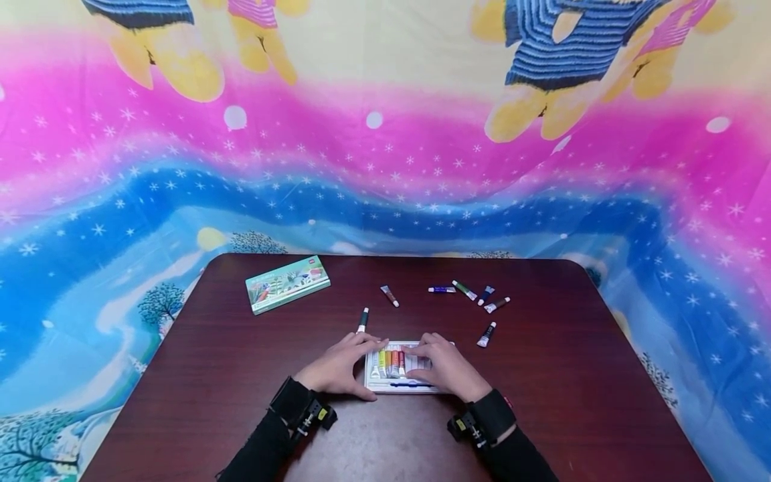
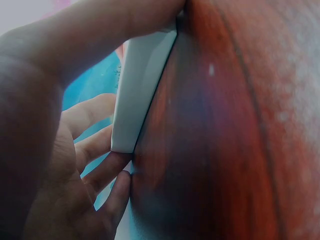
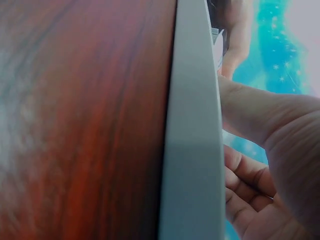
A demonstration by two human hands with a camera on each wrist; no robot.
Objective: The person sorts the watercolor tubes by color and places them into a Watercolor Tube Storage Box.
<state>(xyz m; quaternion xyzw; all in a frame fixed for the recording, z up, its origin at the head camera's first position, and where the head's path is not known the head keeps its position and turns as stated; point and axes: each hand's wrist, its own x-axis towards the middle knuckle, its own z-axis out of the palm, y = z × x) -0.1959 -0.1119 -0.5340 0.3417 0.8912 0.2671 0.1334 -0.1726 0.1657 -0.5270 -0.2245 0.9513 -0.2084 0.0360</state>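
Observation:
A shallow white tray [image 1: 376, 386] lies on the table, holding a row of paint tubes in yellow, orange and red. Along its near side is a thin dark-blue stick [image 1: 411, 385]. My left hand [image 1: 339, 363] grips the tray's left end, thumb at the near corner and fingers along the far side; the left wrist view shows this white end [image 2: 140, 95] between thumb and fingers. My right hand [image 1: 447, 365] reaches over the tray's right part, its thumb and forefinger at the two ends of the red paint tube [image 1: 401, 363]. The hand hides the tray's right side.
A green-capped paint tube [image 1: 363, 320] lies just beyond my left hand. Farther back is a brown tube [image 1: 389, 296]. Several more, including a blue one [image 1: 442, 290] and a black one [image 1: 486, 334], lie back right. A light-green illustrated box [image 1: 288, 284] sits back left.

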